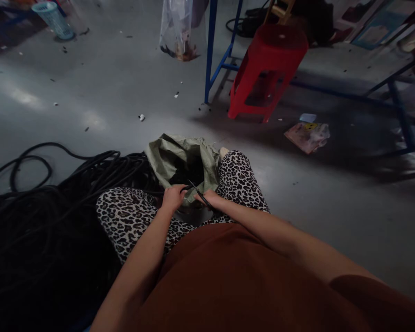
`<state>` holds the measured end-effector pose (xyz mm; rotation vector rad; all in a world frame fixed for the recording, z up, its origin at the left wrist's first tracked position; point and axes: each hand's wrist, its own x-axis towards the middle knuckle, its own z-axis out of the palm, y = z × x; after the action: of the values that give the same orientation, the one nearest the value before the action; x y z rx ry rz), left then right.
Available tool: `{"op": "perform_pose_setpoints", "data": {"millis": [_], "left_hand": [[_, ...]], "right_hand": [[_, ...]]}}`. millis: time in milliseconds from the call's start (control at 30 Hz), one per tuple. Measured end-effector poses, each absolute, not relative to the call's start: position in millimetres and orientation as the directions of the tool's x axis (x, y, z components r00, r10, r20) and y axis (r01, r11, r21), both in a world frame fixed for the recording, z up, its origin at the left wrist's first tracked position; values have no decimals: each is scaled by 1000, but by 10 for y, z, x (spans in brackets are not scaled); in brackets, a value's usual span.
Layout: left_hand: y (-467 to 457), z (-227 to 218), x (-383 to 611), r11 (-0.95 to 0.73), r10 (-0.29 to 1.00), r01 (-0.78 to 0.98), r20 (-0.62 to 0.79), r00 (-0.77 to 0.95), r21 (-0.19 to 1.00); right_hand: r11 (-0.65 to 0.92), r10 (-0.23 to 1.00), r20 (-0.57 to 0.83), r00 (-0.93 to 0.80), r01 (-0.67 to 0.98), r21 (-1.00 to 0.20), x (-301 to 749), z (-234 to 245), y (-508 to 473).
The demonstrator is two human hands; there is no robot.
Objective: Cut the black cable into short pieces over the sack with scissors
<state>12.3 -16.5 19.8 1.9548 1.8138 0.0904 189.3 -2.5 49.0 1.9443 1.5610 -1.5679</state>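
Note:
My left hand (173, 198) is closed around a black rubber cord (151, 192), whose end sticks out past the fingers over the sack. In my right hand (209, 198) is a pair of dark-handled scissors (199, 193), the blades pointing up and left near the cord's end. Whether the blades touch the cord I cannot tell. Just beyond both hands, a grey-green woven sack (159, 154) stands with its mouth wide, between my knees. Dark pieces (183, 173) lie inside it, too dim to make out.
A big heap of black cord (90, 175) spreads along my left side. Ahead to the right, a red plastic stool (268, 69) stands by a blue metal frame (210, 50). Farther off are a clear plastic bag (180, 32) and a light-blue basket (55, 20). Crumpled packaging (307, 136) lies on the floor.

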Motion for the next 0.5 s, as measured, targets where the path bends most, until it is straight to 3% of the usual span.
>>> {"op": "perform_pose_setpoints", "data": {"millis": [233,500], "left_hand": [[-174,168,125,-75,943,882,-256,215,465],[-184,180,148,-95,937,899,-266,226,427]], "right_hand": [[-483,554,-816,-162,736,-475,1924,403,-23],[-481,548,-826,-132,758,-440,1898,467,-18]]}}
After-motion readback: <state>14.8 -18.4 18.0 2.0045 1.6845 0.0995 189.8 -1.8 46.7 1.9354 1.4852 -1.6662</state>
